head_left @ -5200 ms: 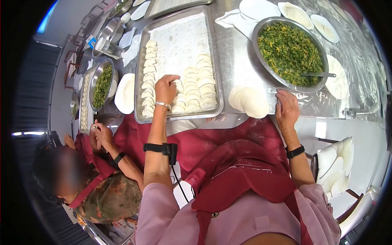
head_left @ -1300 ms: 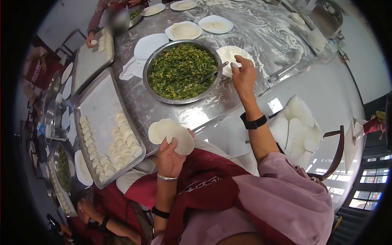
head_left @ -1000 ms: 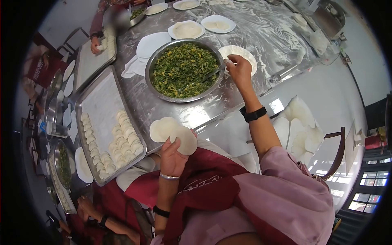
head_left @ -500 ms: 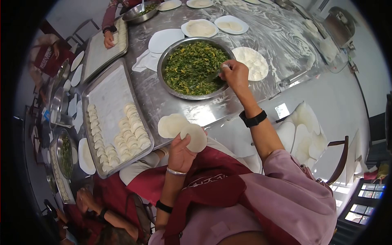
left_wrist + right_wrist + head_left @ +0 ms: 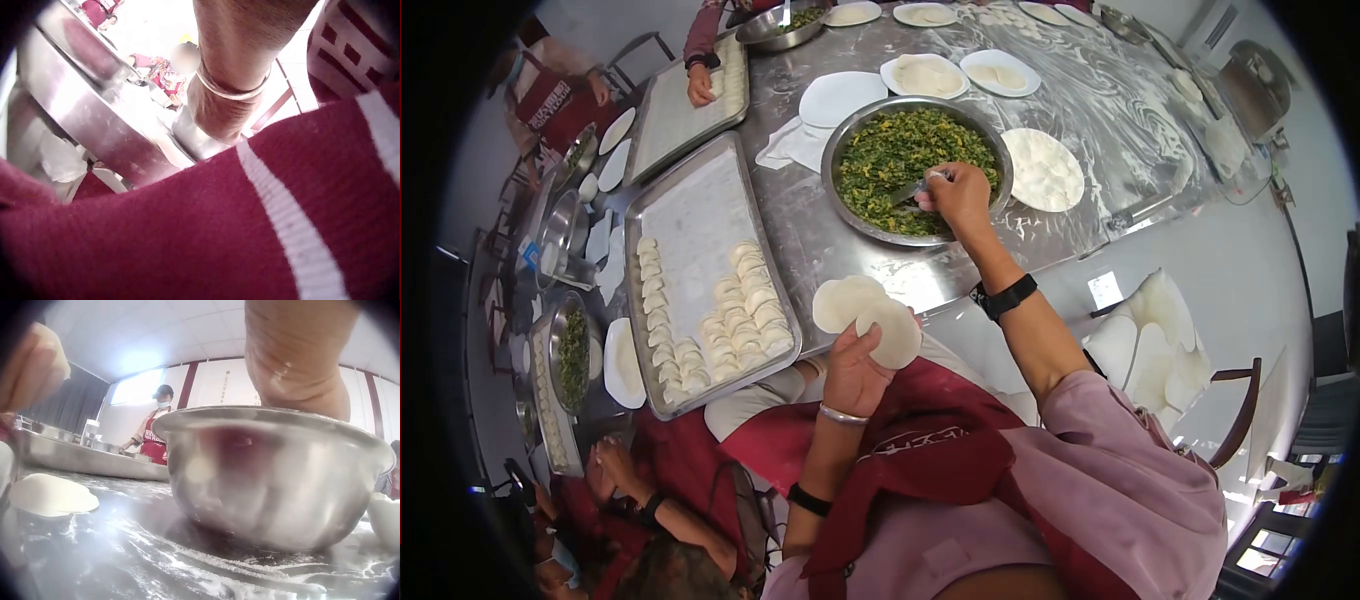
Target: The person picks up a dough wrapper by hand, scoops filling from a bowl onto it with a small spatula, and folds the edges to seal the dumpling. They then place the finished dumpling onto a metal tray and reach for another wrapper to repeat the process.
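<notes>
My left hand (image 5: 855, 375) pinches a round dumpling wrapper (image 5: 897, 335) between thumb and fingers, just off the table's near edge. A few more wrappers (image 5: 840, 303) lie on the table behind it. In the right wrist view these show as a pale flat stack (image 5: 53, 495). My right hand (image 5: 960, 198) grips a flat metal spatula (image 5: 908, 191) over a steel bowl (image 5: 832, 190) of chopped green and yellow filling (image 5: 900, 150). The spatula's far end is hidden in the filling. The left wrist view shows only the back of my left hand (image 5: 215, 112).
A steel tray (image 5: 785, 300) with rows of dumplings (image 5: 745, 315) stands at my left. Plates (image 5: 1000, 72) line the back of the bowl, and a floury plate (image 5: 1045, 170) sits right of it. Other people work at the left and far side.
My left hand has left the dumpling tray and taken up a wrapper. My right hand has reached to the bowl, taken hold of the spatula and moved it into the filling.
</notes>
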`<action>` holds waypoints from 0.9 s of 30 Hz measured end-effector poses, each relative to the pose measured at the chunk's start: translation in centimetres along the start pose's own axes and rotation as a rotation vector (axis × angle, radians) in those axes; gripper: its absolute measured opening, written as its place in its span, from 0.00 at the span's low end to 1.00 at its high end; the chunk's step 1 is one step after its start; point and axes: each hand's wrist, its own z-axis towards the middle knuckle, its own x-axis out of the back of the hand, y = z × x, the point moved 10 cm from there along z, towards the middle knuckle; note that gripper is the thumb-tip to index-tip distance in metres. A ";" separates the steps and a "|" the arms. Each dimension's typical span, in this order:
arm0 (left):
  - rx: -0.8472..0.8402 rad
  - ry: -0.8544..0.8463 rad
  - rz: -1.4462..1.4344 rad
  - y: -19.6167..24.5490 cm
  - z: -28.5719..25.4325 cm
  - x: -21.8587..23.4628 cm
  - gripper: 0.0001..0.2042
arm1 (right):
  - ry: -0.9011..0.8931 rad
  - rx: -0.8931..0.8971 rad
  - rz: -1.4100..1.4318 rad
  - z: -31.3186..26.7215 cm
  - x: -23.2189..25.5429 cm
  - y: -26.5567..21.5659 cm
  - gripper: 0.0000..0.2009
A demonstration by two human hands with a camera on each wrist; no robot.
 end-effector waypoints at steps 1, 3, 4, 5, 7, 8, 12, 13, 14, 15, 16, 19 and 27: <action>0.000 -0.005 -0.004 0.0 0.1 0.1 0.22 | -0.015 -0.024 0.046 0.3 -0.2 0.6 0.08; -0.010 0.014 0.011 0.3 0.2 -0.1 0.20 | -0.031 -0.061 0.116 0.4 -0.3 1.3 0.08; -0.014 0.023 0.020 0.5 0.3 -0.2 0.20 | -0.033 -0.074 0.140 0.4 -0.3 1.4 0.08; -0.018 0.028 0.034 0.8 0.4 -0.3 0.20 | -0.034 -0.087 0.162 0.5 -0.3 1.6 0.08; -0.027 0.039 0.061 1.3 0.6 -0.4 0.19 | -0.015 -0.117 0.220 -0.1 -0.1 0.9 0.08; -0.034 0.033 0.065 1.5 0.7 -0.5 0.19 | -0.006 -0.133 0.249 -0.2 0.0 0.7 0.08; -0.057 0.018 0.070 2.6 1.2 -0.8 0.19 | -0.010 -0.176 0.332 0.2 -0.1 1.6 0.09; -0.062 0.017 0.069 2.8 1.3 -0.9 0.18 | -0.006 -0.197 0.354 0.2 -0.1 1.8 0.10; -0.066 0.015 0.070 3.1 1.4 -0.9 0.18 | -0.002 -0.219 0.376 0.2 -0.1 2.0 0.10; -0.071 0.013 0.072 3.4 1.6 -0.9 0.18 | 0.006 -0.228 0.413 0.2 0.0 2.2 0.10; -0.076 0.011 0.074 3.8 1.7 -0.9 0.18 | 0.013 -0.238 0.450 0.2 0.0 2.3 0.09; -0.108 0.035 0.056 4.9 2.4 -0.6 0.18 | 0.022 -0.276 0.524 0.3 0.3 2.5 0.10; -0.188 0.122 -0.067 8.3 5.7 -0.3 0.21 | -0.014 -0.317 0.657 -0.3 1.8 1.3 0.12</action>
